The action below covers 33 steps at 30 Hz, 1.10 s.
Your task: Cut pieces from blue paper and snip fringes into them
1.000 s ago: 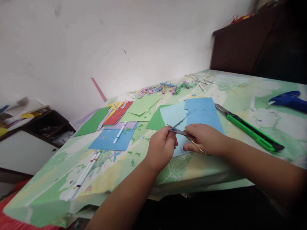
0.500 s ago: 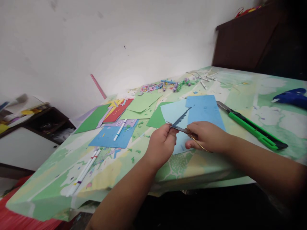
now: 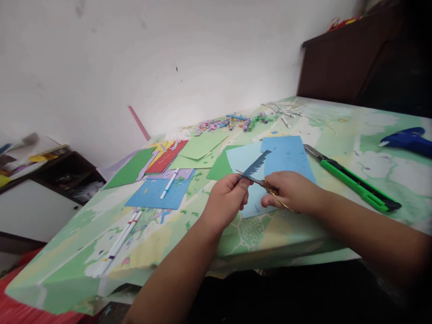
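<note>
My left hand point(image 3: 230, 198) pinches the lower end of a dark blue fringed paper strip point(image 3: 257, 164), whose edge is cut into many fine teeth. My right hand point(image 3: 292, 191) is closed around the handles of gold-handled scissors point(image 3: 269, 185). Their blades reach left to the strip, close by my left fingertips. Both hands are held over a light blue sheet point(image 3: 241, 155) and a darker blue sheet point(image 3: 288, 155) on the table. A green sheet point(image 3: 221, 165) shows partly from under the light blue one.
A green box cutter point(image 3: 359, 182) lies at the right, with a blue glue gun point(image 3: 408, 140) beyond it. Coloured sheets point(image 3: 165, 157), markers point(image 3: 123, 240) and paper scraps cover the left. Rolled paper pieces point(image 3: 249, 122) lie at the back by the wall.
The fringed strip has turned slightly, showing its cut teeth more broadly. My left fingers have shifted a little around its end. The scissors stay close to it in my right hand.
</note>
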Available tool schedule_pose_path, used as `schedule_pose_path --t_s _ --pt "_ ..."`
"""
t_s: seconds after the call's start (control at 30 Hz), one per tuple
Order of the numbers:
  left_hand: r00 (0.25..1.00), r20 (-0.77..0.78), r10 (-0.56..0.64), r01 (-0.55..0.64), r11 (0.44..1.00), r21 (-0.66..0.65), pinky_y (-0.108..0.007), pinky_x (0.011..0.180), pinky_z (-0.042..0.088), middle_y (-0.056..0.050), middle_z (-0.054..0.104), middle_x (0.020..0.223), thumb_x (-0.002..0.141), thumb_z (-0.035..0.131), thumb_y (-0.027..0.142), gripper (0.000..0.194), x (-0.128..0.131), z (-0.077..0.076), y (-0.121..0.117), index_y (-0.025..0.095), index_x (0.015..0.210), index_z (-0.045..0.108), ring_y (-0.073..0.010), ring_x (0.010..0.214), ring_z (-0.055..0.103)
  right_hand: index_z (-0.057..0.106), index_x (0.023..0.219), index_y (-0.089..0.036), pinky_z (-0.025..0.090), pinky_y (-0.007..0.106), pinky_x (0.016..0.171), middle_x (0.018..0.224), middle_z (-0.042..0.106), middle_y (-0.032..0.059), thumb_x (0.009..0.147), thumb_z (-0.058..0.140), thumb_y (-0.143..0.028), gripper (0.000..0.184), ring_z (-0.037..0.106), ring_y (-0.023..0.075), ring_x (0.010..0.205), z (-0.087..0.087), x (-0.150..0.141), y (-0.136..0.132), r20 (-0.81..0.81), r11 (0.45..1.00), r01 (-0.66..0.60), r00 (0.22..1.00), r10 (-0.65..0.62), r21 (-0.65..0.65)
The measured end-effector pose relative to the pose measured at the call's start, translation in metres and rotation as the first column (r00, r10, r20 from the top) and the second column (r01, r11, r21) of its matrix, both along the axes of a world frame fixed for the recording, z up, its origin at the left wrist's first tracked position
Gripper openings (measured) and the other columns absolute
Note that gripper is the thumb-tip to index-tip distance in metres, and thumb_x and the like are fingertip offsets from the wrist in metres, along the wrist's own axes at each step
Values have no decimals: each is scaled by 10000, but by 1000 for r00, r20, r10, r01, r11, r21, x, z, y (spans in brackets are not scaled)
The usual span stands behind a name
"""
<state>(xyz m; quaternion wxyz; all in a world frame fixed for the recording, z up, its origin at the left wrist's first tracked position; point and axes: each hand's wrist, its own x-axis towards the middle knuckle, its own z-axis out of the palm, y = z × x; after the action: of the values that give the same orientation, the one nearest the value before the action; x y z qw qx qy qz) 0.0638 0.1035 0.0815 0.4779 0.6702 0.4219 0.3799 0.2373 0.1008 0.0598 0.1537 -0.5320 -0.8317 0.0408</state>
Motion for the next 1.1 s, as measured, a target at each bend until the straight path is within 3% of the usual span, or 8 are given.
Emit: schedule_pose_path --t_s 0.37,0.6,0.8,0.93,1.1 --pt "999 47 -15 19 997 -75 -168 396 300 60 428 422 775 411 271 185 0 -3 2 156 651 488 -44 371 379 391 572 -198 230 233 477 553 474 6 701 427 -592 416 382 127 515 1 -1 1 -15 999 20 1000 -21 -37" --pt "941 312 -131 197 962 -190 -177 379 222 65 341 390 751 420 220 170 0 -6 4 150 600 456 -36 354 297 383 569 -199 231 235 485 553 471 8 689 405 -637 454 381 128 518 -2 2 1 -32 1000 -11 999 11 -23" --pt "911 389 -138 239 945 -223 -179 381 202 66 319 385 744 407 187 167 0 -5 4 143 591 457 -33 349 273 387 574 -199 230 235 487 561 469 8 684 426 -621 439 382 127 519 -2 2 1 -26 1000 -6 1000 6 0" --pt "923 355 -152 222 961 -167 -178 388 235 68 343 416 772 398 209 157 0 -6 4 148 647 470 -36 358 314 397 609 -198 229 233 483 582 459 -1 692 444 -588 401 367 121 511 -2 3 2 -40 1000 -28 999 28 -3" --pt "995 88 -38 35 999 27 -184 416 298 65 386 438 799 401 299 193 0 -4 2 165 674 461 -53 390 369 395 617 -198 233 236 490 589 453 -3 703 446 -561 377 369 123 518 -2 4 3 -41 998 -50 998 49 -29"
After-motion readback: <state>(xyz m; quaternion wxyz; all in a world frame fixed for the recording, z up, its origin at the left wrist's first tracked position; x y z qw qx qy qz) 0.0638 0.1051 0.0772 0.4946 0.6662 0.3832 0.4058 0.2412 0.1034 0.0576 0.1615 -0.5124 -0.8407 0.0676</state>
